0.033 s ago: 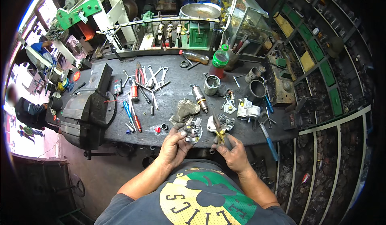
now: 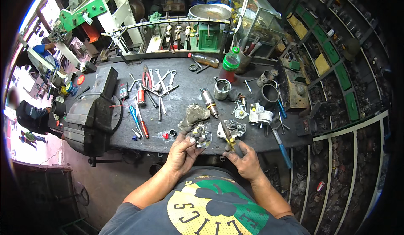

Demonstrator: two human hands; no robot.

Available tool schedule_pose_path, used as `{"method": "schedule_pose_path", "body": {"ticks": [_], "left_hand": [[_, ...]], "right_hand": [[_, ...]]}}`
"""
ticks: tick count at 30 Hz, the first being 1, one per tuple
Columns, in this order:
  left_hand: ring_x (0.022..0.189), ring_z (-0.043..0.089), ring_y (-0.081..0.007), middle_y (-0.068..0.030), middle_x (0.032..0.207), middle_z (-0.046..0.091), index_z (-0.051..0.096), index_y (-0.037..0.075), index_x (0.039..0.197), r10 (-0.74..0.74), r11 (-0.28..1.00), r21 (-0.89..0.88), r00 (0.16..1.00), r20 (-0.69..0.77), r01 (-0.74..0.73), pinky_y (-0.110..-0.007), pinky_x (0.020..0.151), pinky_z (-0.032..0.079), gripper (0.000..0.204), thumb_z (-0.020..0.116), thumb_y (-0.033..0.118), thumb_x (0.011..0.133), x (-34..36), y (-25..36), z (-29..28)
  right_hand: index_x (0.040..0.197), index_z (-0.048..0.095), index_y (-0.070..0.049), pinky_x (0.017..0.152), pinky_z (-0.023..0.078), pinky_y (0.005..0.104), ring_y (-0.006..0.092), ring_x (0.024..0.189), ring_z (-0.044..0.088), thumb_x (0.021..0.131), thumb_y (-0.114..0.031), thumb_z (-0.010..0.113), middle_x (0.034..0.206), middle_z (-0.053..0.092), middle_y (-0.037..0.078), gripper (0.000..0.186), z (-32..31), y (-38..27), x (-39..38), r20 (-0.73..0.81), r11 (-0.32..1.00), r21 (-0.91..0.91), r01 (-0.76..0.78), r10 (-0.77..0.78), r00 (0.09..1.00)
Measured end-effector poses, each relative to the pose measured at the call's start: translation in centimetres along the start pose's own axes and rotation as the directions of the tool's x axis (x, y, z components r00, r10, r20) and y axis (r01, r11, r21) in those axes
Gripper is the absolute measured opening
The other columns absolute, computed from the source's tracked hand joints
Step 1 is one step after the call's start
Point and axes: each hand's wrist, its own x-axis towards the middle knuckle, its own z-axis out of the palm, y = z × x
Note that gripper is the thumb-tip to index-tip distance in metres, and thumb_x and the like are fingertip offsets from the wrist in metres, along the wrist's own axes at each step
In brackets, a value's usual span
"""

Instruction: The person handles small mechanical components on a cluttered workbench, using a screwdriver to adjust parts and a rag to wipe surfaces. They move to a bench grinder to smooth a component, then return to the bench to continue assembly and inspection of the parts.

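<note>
Near the bench's front edge, my left hand grips a small metal part with pale and dark fittings. My right hand is closed on a long slim tool with yellow near my fingers; its exact kind is unclear. The tool points away from me across a round cast housing, just right of the held part. A crumpled grey rag lies behind my left hand. A cylindrical shaft with a copper-coloured band lies beyond, beside an open metal cylinder.
The bench bears a large vice, spanners, screwdrivers, bottles and housings. A tool rack lines the back. Shelves stand right. Another person stands at the left, by the doorway.
The tool in my right hand has shifted slightly, its tip farther up and left. The part in my left hand has tilted a little.
</note>
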Motion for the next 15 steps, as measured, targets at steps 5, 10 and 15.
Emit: {"method": "schedule_pose_path", "body": {"ticks": [5,10,15], "left_hand": [[0.125,0.064,-0.0260,-0.0108,0.136,0.064,0.045,0.005,0.152,-0.047,0.997,0.056,0.998,0.051,0.044,-0.046,0.116,0.047,0.071,0.070,-0.001,0.086,1.8,-0.4,-1.0],[0.117,0.066,-0.0190,-0.0088,0.124,0.068,0.051,0.002,0.142,-0.087,0.978,0.197,0.994,0.060,0.073,-0.034,0.106,0.051,0.059,0.071,-0.005,0.088,2.0,-1.9,-0.2],[0.111,0.068,-0.0179,-0.0091,0.123,0.069,0.052,0.002,0.137,-0.152,0.868,0.481,0.988,0.022,0.123,-0.036,0.102,0.054,0.055,0.081,0.005,0.090,1.8,-0.7,-0.5]], "right_hand": [[0.114,0.066,0.002,0.085,0.055,0.0320,0.0155,0.092,0.067,0.095,-0.018,0.080,0.099,0.072,0.005,0.031,1.1,2.3,1.8,-0.023,0.975,0.190,-0.117,0.123,0.992],[0.106,0.067,0.003,0.075,0.056,0.0372,0.0230,0.077,0.068,0.088,-0.013,0.082,0.086,0.072,0.012,0.029,4.3,1.9,4.9,-0.203,0.978,-0.209,-0.023,-0.021,0.979],[0.109,0.068,0.003,0.079,0.055,0.0390,0.0234,0.085,0.067,0.088,-0.011,0.081,0.091,0.069,0.013,0.028,3.9,-0.1,4.9,-0.133,0.948,-0.301,0.101,-0.146,0.980]]}}
